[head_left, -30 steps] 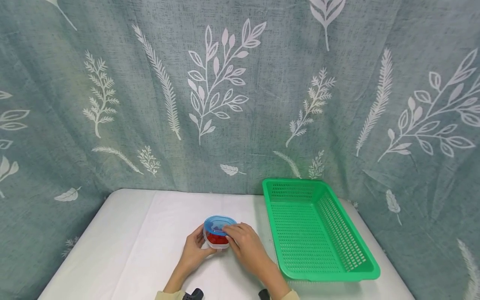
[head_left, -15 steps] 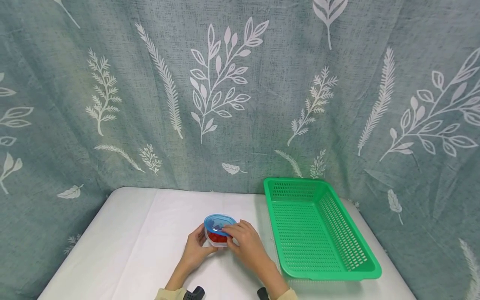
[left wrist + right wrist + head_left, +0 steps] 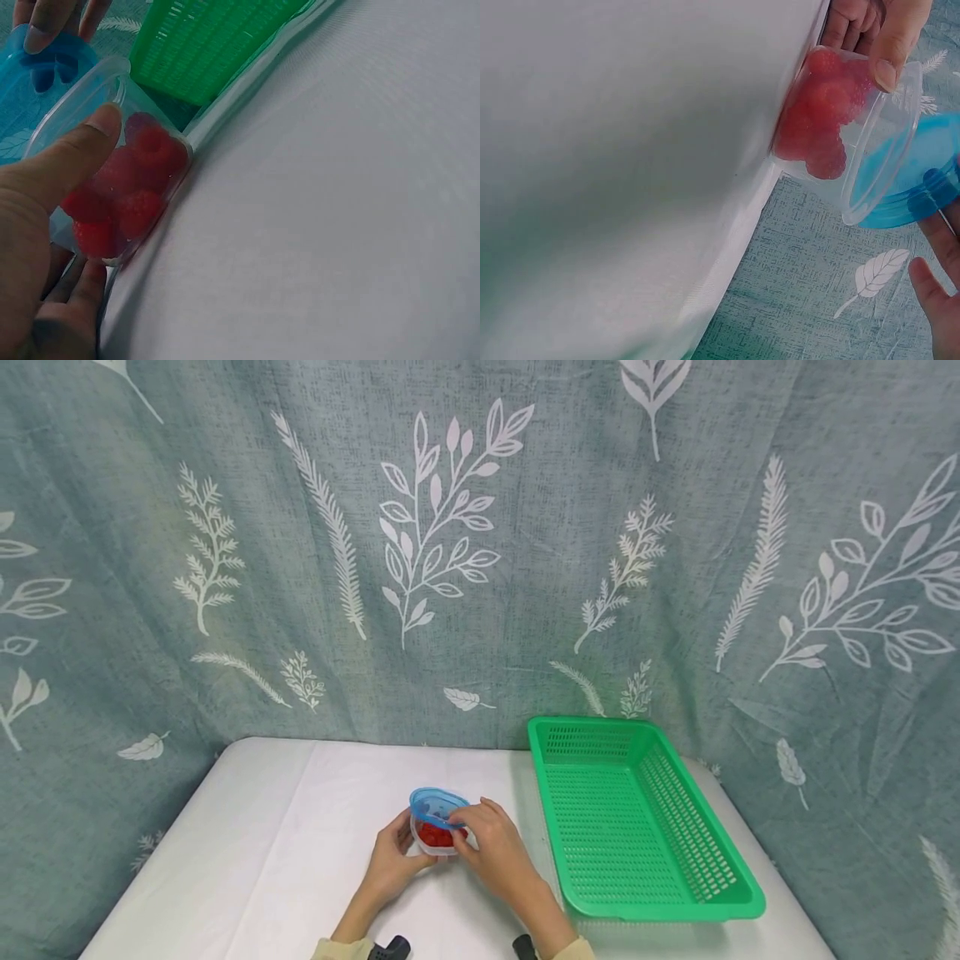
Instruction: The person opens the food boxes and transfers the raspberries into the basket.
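Note:
My left hand grips a small clear plastic container from its left side. In the left wrist view, the thumb lies along the container's wall near the rim. Red raspberries fill the lower part of it. Over the opening, a translucent blue lid is tilted, with a gap on the near side where the berries show. My right hand pinches the lid's near right edge, fingers on top and thumb below. In the right wrist view the lid overlaps the container's rim.
A green perforated plastic basket stands to the right on the white-covered table. A grey-green curtain with white leaf prints hangs behind the table and along its sides.
The lid has tipped up a little more on its near right side, with the right hand on it. More of the raspberries shows. The left hand stays in place round the container.

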The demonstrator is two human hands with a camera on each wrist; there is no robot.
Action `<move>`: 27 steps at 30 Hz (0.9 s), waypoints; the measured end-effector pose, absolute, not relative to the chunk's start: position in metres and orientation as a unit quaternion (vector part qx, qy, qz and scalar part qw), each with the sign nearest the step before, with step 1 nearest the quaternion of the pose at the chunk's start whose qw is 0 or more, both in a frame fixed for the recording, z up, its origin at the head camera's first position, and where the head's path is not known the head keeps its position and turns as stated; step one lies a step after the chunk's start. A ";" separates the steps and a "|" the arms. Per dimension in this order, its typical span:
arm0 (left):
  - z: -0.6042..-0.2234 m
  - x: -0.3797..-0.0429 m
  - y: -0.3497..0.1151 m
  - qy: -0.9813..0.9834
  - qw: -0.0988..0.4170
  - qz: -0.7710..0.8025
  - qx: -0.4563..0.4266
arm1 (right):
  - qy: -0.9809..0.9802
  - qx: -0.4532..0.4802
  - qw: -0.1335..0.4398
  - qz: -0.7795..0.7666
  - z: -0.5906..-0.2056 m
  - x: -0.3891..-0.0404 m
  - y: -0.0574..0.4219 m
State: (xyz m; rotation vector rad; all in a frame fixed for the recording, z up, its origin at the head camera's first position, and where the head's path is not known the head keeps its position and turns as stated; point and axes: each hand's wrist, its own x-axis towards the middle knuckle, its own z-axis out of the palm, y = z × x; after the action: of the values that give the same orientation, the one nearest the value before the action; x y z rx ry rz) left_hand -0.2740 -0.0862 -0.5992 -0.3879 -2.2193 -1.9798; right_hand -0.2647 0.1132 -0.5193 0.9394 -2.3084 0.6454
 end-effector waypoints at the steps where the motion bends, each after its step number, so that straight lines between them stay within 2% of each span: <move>1: -0.599 -0.274 -0.086 -0.735 0.069 -0.662 -0.127 | -0.862 0.348 0.277 0.243 -0.519 -0.265 0.113; 10: -0.596 -0.272 -0.085 -0.727 0.067 -0.672 -0.122 | -0.876 0.303 0.249 0.282 -0.515 -0.266 0.109; 27: -0.597 -0.274 -0.085 -0.722 0.064 -0.676 -0.133 | -0.857 0.235 0.247 0.385 -0.498 -0.290 0.096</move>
State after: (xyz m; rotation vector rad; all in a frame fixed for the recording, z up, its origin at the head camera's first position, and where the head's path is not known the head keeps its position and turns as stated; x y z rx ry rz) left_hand -0.2744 -0.0853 -0.5968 -0.4031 -2.1802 -2.0410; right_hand -0.2903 0.0963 -0.4983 0.6421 -2.3385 1.0513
